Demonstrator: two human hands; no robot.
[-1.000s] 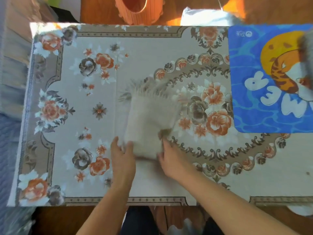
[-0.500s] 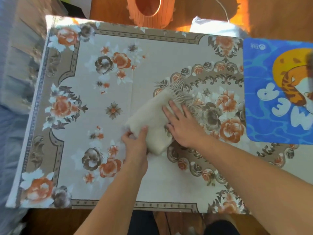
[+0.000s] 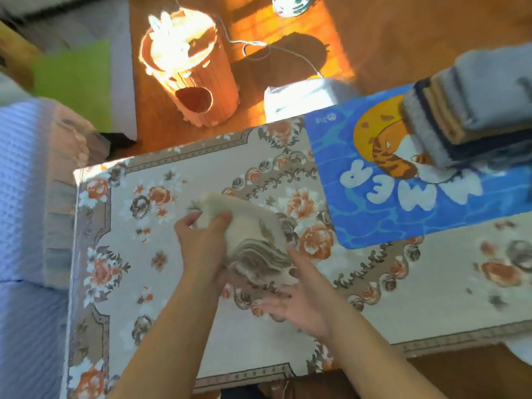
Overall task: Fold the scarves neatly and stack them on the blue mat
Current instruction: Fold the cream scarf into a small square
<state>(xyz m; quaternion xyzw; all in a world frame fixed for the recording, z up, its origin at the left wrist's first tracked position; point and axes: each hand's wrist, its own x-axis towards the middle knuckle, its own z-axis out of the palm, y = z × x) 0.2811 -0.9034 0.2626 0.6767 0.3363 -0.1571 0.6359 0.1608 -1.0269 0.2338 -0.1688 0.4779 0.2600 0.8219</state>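
Observation:
A cream scarf (image 3: 253, 226), folded into a thick bundle with its layered edges facing me, is lifted off the floral table cover (image 3: 121, 254). My left hand (image 3: 203, 243) grips its left side, thumb over the top. Under the bundle's near right corner sits my right hand (image 3: 299, 300), palm up with fingers spread. The blue mat (image 3: 380, 223) with a tiger picture lies at the right. A stack of folded scarves (image 3: 466, 122) in grey, tan and navy sits on the mat's far right part.
A wooden barrel-shaped bin (image 3: 195, 79) stands on the floor beyond the table, beside a white box (image 3: 299, 96) with a cord. A pale blue bedspread (image 3: 26, 197) borders the left side. A green sheet (image 3: 74, 79) lies at the far left.
The scarf went from lying flat and being pressed to being lifted as a bundle. My right hand came off its top and slid beneath it. The view swung toward the mat.

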